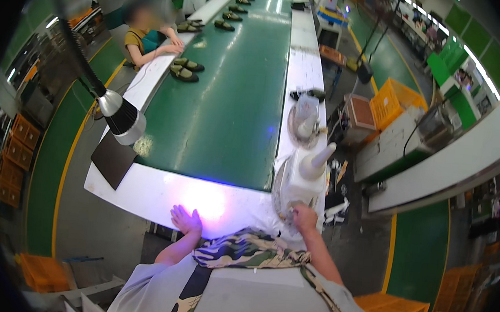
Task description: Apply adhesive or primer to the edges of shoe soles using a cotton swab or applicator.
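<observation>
My left hand lies open, fingers spread, on the white table end, beside a bright pinkish-violet patch of light. Nothing shows in it. At the right corner my right hand is closed at the foot of a white plastic bottle with a tapered spout. What its fingers pinch, if anything, is too small to make out. The bottle stands in a crusted tray. Behind it is a smaller translucent bottle in a round, stained dish, with a dark shoe beyond.
A green conveyor belt runs away from me, carrying pairs of olive-and-black shoes. Over the left edge hangs a lamp on a flexible neck, above a dark brown sheet. A co-worker sits at the left side. Yellow crates stand right.
</observation>
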`<state>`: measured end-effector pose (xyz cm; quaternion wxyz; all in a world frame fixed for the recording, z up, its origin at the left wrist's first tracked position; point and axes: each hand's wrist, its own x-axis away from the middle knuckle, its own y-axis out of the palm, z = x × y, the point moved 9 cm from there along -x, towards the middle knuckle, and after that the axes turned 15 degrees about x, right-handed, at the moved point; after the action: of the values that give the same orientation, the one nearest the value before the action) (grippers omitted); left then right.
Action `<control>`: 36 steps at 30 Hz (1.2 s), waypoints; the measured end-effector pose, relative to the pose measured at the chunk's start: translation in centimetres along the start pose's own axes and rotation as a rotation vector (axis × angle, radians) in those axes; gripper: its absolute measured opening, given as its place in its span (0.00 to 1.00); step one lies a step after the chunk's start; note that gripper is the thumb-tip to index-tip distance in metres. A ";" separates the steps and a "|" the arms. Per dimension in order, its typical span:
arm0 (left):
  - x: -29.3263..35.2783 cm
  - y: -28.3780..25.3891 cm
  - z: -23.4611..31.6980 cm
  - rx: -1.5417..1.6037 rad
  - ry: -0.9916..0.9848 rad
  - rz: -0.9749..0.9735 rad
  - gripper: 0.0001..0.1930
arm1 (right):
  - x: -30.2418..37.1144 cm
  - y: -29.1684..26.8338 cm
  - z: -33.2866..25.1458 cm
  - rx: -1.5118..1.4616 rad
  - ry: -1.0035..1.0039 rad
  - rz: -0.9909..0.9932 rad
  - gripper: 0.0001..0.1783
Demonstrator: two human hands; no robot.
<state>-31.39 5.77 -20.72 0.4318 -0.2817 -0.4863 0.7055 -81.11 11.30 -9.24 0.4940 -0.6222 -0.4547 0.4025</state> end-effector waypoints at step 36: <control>12.8 7.1 22.1 0.798 0.133 -1.096 0.17 | -0.2 -1.3 0.4 -0.077 0.030 0.137 0.02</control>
<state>-57.82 6.16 -18.89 0.8266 0.1435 -0.2339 0.4913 -81.75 11.33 -8.01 0.4479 -0.6762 -0.4189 0.4083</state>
